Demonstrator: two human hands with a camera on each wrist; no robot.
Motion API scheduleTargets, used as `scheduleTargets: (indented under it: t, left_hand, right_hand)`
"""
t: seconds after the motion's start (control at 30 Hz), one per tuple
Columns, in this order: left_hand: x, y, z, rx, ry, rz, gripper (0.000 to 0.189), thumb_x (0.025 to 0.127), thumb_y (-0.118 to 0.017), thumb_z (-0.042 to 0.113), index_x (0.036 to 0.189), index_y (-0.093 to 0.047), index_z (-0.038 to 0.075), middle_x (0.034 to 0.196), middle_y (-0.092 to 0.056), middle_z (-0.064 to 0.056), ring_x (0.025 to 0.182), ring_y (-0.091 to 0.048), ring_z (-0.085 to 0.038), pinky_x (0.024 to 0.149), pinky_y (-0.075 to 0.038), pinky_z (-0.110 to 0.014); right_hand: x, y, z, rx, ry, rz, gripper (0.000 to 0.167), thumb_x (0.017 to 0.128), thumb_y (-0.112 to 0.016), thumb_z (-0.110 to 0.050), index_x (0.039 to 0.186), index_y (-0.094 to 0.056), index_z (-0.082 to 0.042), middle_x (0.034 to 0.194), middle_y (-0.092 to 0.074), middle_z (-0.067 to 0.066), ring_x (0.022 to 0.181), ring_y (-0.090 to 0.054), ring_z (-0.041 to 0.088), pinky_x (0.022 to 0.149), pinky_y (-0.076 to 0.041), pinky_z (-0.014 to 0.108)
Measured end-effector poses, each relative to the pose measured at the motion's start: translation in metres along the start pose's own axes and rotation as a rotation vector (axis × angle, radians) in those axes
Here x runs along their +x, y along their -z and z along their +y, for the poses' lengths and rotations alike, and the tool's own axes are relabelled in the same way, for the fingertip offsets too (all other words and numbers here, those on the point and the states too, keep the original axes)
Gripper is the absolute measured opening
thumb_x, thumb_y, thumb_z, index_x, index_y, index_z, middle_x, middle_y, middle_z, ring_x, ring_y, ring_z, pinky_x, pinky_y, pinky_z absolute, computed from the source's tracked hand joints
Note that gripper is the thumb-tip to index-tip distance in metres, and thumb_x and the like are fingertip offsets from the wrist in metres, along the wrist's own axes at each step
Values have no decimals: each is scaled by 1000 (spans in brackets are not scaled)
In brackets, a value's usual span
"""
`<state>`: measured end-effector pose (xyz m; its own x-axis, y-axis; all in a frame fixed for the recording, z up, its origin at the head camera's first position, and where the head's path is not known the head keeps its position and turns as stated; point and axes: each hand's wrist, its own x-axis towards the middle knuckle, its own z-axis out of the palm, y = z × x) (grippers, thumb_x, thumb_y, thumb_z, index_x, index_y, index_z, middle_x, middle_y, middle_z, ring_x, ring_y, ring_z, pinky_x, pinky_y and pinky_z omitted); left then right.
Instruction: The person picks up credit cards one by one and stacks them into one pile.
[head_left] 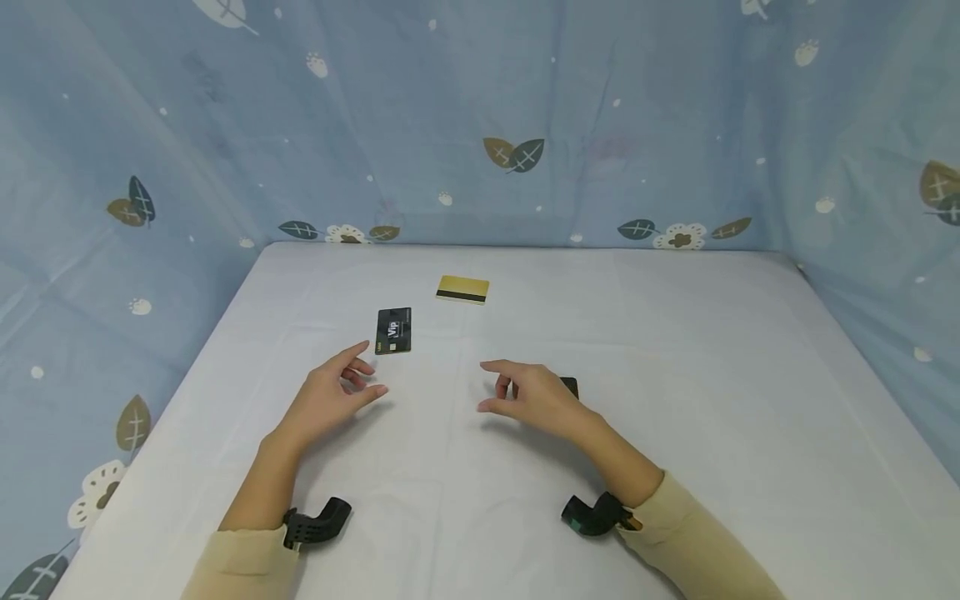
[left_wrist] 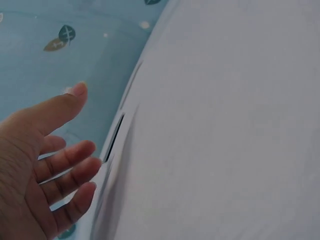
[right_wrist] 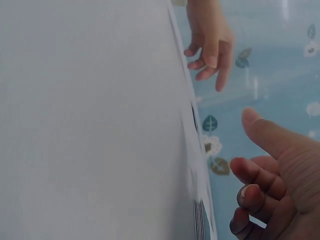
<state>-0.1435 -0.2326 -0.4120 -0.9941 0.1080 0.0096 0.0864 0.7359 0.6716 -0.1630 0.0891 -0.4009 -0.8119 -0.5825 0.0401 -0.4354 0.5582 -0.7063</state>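
My left hand (head_left: 328, 398) hovers over the white table with its fingers loosely bent and nothing in them. Just beyond its fingertips lies a black card (head_left: 393, 331) marked "Vip"; the left wrist view catches a card edge-on as a thin dark line (left_wrist: 115, 138). Farther back is a gold card (head_left: 462, 288) with a dark stripe. My right hand (head_left: 534, 398) is also raised, thumb and fingers apart, holding nothing. Behind it a dark card (head_left: 571, 386) shows only its corner, the rest hidden by the hand. Low in the right wrist view stands a stack of thin layered edges (right_wrist: 199, 220).
A white cloth covers the table (head_left: 675, 375). Blue curtain fabric (head_left: 420, 100) with leaves and flowers hangs behind it and along both sides. Each wrist wears a black camera mount, one on the left (head_left: 318, 522) and one on the right (head_left: 596, 514).
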Motion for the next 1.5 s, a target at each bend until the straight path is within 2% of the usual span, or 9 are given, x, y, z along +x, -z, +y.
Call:
scheduleTargets:
  t: [0.33,0.47,0.67,0.9,1.07,1.3,1.43,1.5]
  left_hand:
    - [15,13,-17,27,-11,7,75,84,-72,32,143,-37,1,113,-62,-12,94,-59,-24,80,-46,-39]
    - [24,18,-23,40,-15,7,72,86,-70,29,143,-37,0,115,-60,-15,97,-59,-27,80,-46,-41]
    - [39,26,-29,63,0,-31,67,89,-67,23,143,-35,-1,120,-57,-18,104,-57,-33,86,-43,-47]
    - [63,33,-30,90,34,-86,65,90,-64,16,144,-33,-3,123,-54,-21,110,-52,-35,94,-39,-51]
    - [77,34,-30,116,54,-108,66,89,-64,16,144,-32,-3,124,-53,-20,113,-50,-35,96,-38,-51]
    - [94,34,-27,162,71,-142,70,85,-70,19,143,-35,-2,124,-52,-18,113,-48,-34,97,-38,-51]
    - [102,33,-24,157,74,-168,72,83,-73,21,142,-38,-2,124,-50,-19,111,-47,-34,96,-38,-50]
    - [105,31,-23,157,75,-177,75,81,-75,25,142,-39,0,125,-49,-18,111,-47,-34,94,-38,-50]
  right_hand:
    - [16,-14,-12,-57,-36,8,61,82,-72,-38,132,-55,-8,80,-59,-13,54,-44,3,50,-36,19]
    - [24,-20,-16,-74,-25,17,60,83,-71,-38,131,-55,-5,81,-60,-11,55,-44,3,51,-36,19]
    - [38,-28,-23,-92,-35,-11,61,84,-71,-37,132,-54,-3,81,-61,-9,57,-44,4,54,-37,19]
    - [55,-39,-33,-106,-96,-85,64,84,-71,-36,135,-49,-4,81,-59,-6,66,-48,7,59,-40,20]
    - [70,-47,-37,-89,-129,-65,62,84,-71,-35,134,-50,-3,77,-57,-6,65,-48,7,58,-39,20]
    - [94,-54,-39,-107,-198,-42,63,84,-70,-39,134,-51,-6,72,-56,-7,60,-48,6,52,-38,21]
    - [110,-54,-36,-115,-247,-33,61,85,-68,-41,134,-51,-9,76,-59,-5,64,-51,7,52,-39,23]
    - [117,-52,-34,-118,-274,-34,61,84,-68,-42,134,-52,-10,86,-64,-2,72,-54,8,57,-42,24]
